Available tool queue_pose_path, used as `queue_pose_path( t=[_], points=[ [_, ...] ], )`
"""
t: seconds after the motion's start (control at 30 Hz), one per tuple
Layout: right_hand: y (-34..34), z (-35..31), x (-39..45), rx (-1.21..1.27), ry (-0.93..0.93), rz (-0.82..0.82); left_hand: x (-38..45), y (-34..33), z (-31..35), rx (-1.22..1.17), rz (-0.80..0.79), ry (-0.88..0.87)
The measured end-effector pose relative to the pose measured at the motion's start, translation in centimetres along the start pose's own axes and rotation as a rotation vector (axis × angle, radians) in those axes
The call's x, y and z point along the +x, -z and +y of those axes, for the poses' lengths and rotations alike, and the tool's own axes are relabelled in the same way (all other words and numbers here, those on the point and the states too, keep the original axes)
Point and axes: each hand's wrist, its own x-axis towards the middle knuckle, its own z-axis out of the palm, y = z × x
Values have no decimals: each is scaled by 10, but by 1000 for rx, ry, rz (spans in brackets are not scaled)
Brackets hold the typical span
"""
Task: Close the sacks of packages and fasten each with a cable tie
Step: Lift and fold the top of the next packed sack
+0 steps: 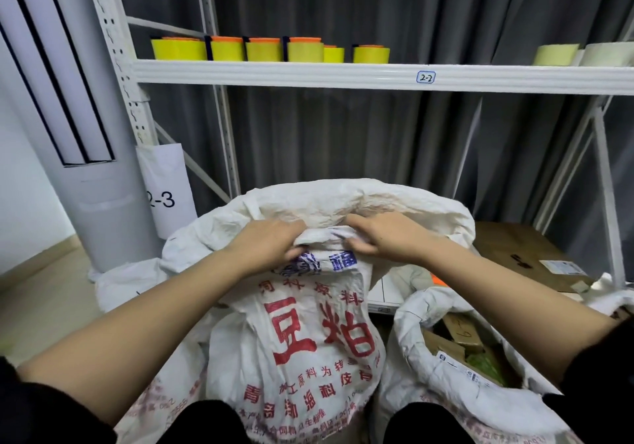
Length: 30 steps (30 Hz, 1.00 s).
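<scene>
A big white woven sack (308, 333) with red and blue print stands in front of me, its mouth wide and crumpled. My left hand (271, 242) and my right hand (380, 237) both grip the near rim of that mouth, bunching the fabric between them. The far rim (343, 193) stands up behind my hands. A second white sack (446, 375) stands open at the lower right, with cardboard packages (459, 333) showing inside. No cable tie is in view.
A white metal shelf (343, 74) runs overhead, carrying yellow tape rolls (226, 50) and paler rolls (555, 55). A grey column (85, 169) stands at the left. A cardboard box (525, 258) lies on the lower shelf at the right. Dark curtains hang behind.
</scene>
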Motion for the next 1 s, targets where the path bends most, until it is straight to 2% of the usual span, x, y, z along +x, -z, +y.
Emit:
queue_pose_path(
  t=[0.07,0.17,0.23,0.3,0.37,0.43,0.53,0.6,0.67,0.8,0.9,1.0],
  points=[
    [4,0,-1,5,33,8,-6,0,-10,21,-9,-16],
    [6,10,0,-26,111,49,-7,10,-26,148,192,-198],
    [11,20,-1,-37,70,61,-4,20,-27,165,244,-218],
    [10,26,-3,-154,137,159,-4,24,-20,-24,200,-84],
    [-2,28,-7,-276,213,329,-4,22,-13,-364,31,89],
    [-15,28,-10,-271,220,442,-5,18,-7,-642,-63,84],
    [-22,27,-9,-244,187,483,-6,12,-6,-828,-107,36],
    [-17,28,-6,-229,203,432,-5,10,-9,-786,-47,14],
    [-7,26,-2,-206,167,347,-3,11,-10,-634,49,-17],
    [9,8,13,-142,130,168,2,19,2,110,458,-363],
    [10,-2,21,-59,115,-44,0,17,4,268,642,-515],
    [3,-11,19,98,72,2,-1,11,-5,266,655,-453]
  ],
)
